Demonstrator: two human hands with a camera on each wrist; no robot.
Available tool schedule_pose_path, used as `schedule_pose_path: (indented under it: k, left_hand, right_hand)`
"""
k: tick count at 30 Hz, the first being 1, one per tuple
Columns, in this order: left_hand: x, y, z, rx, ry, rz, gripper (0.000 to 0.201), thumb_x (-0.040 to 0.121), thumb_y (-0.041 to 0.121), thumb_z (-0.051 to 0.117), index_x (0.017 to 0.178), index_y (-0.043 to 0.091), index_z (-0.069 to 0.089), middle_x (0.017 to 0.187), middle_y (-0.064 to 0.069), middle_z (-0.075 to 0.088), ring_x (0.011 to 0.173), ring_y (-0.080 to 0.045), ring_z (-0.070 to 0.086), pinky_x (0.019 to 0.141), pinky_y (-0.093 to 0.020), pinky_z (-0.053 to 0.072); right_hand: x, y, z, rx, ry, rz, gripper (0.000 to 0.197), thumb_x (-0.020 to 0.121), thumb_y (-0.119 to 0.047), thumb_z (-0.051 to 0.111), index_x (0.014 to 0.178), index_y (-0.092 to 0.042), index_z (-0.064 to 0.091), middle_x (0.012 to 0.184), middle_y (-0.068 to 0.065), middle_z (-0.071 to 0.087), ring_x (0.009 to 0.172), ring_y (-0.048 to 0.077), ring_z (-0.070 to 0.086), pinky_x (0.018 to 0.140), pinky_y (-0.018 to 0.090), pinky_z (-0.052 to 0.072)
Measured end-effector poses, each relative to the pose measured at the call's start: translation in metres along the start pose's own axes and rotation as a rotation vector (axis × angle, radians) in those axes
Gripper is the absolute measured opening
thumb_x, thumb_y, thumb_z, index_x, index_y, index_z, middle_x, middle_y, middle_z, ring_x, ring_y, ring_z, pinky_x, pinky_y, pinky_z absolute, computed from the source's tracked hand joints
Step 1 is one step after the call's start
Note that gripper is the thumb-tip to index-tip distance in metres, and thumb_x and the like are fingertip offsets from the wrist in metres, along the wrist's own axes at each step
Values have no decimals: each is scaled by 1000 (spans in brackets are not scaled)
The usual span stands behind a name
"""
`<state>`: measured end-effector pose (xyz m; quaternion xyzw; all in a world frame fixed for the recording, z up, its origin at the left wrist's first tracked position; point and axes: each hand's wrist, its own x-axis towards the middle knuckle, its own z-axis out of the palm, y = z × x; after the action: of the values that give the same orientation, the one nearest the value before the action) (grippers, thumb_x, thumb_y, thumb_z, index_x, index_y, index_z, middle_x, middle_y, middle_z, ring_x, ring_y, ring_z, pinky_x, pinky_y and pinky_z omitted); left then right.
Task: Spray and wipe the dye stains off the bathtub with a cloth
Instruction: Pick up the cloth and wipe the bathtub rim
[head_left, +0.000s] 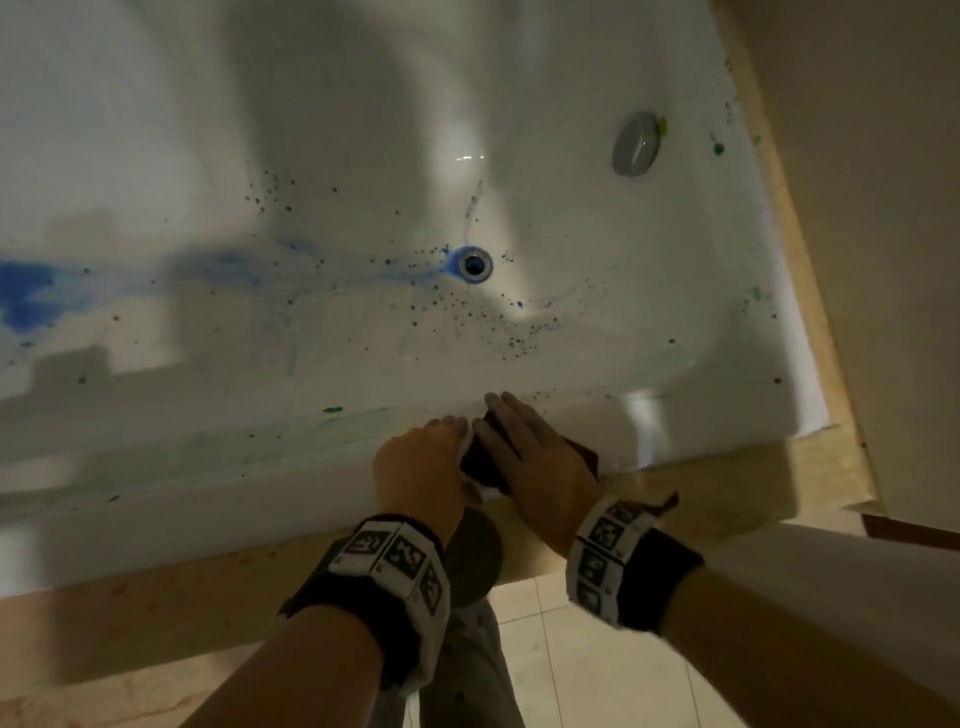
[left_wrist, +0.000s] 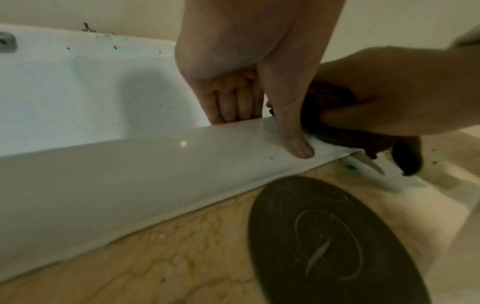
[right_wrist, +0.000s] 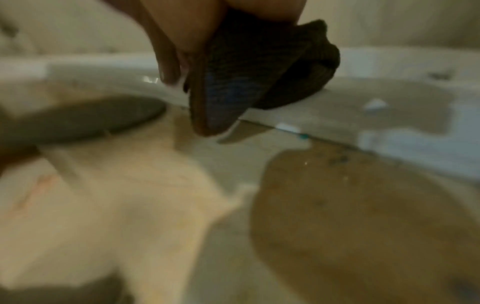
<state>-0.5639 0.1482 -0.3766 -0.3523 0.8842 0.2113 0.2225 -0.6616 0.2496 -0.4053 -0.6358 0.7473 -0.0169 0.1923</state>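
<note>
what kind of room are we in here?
Most likely a bathroom: a white bathtub with a drain and a round overflow cover, beside a tiled floor. The right hand holds a dark cloth on its rim.

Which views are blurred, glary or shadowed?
Head view: dim but fairly sharp, glare patch on the tub wall, broad shadows across its floor. Left wrist view: sharp on the left hand and tub rim, one small highlight. Right wrist view: smeared with blur; only the dark cloth in the right hand reads.
</note>
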Motion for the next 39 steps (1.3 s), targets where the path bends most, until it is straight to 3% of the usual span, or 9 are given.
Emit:
schedule_pose_path:
  k: [4, 7, 11, 18, 20, 26, 32, 36, 39]
  left_hand:
    - [0, -2, 2, 12, -62, -20, 71, 79, 50, 65, 140, 32, 34, 127, 6, 56, 111, -16, 57, 89, -26, 45]
    - [-1, 0, 0, 12, -87, -19, 77, 79, 50, 64, 144, 32, 28, 130, 5, 53, 114, -16, 54, 93, -26, 43]
    - [-2, -4, -4, 7, -93, -4, 75, 80, 52, 63, 143, 32, 29, 130, 6, 53, 115, -15, 54, 93, -26, 41]
    - [1, -1, -15, 58, -194, -21, 72, 78, 51, 66, 140, 30, 35, 131, 5, 52, 119, -17, 51, 98, -28, 40]
    - [11, 2, -24, 63, -237, -69, 66, 77, 47, 69, 134, 25, 45, 130, 3, 52, 120, -18, 49, 99, -28, 39]
    - [47, 60, -32, -150, -81, -18, 52, 86, 39, 62, 134, 31, 46, 139, 5, 46, 128, -16, 40, 107, -30, 30]
    - [56, 131, -12, -226, -145, 28, 57, 85, 41, 63, 138, 31, 42, 140, 6, 45, 129, -15, 38, 106, -28, 29]
    - [59, 133, -5, -218, -133, -47, 56, 81, 39, 67, 133, 31, 49, 137, 6, 50, 125, -16, 44, 105, -30, 33]
    - [64, 135, -4, -217, -159, -87, 58, 76, 38, 72, 130, 31, 53, 136, 7, 51, 124, -16, 46, 106, -30, 35]
  right_hand:
    - [35, 28, -16, -21, -173, -35, 50, 72, -9, 71, 120, 0, 58, 125, 27, 54, 105, 43, 59, 84, 46, 52]
    - [68, 57, -51, 42, -363, 105, 40, 91, -12, 53, 130, -19, 49, 132, 12, 46, 111, 33, 53, 94, 39, 45]
    - [70, 76, -94, 253, -87, 388, 34, 88, -12, 53, 123, -14, 50, 112, 10, 59, 93, 26, 58, 72, 27, 44]
    - [25, 132, -127, 229, 144, 668, 10, 82, -11, 59, 91, -8, 53, 100, 9, 49, 96, 30, 55, 72, 20, 35]
    - [9, 152, -135, 276, 245, 756, 16, 85, -8, 57, 101, -4, 58, 105, 14, 53, 89, 28, 56, 69, 16, 41]
    - [-34, 223, -152, 180, 366, 928, 35, 87, -9, 57, 120, 3, 54, 128, 24, 46, 116, 36, 45, 90, 30, 33]
    - [-56, 259, -143, 129, 276, 872, 32, 93, -4, 47, 125, 3, 49, 133, 18, 43, 114, 31, 47, 94, 18, 29]
    - [-60, 275, -122, 57, 144, 845, 44, 93, -10, 49, 136, -3, 42, 142, 21, 27, 124, 35, 38, 106, 33, 30]
    - [-66, 270, -105, -30, -44, 905, 56, 96, -31, 44, 146, -16, 25, 145, 17, 23, 128, 35, 31, 100, 42, 36]
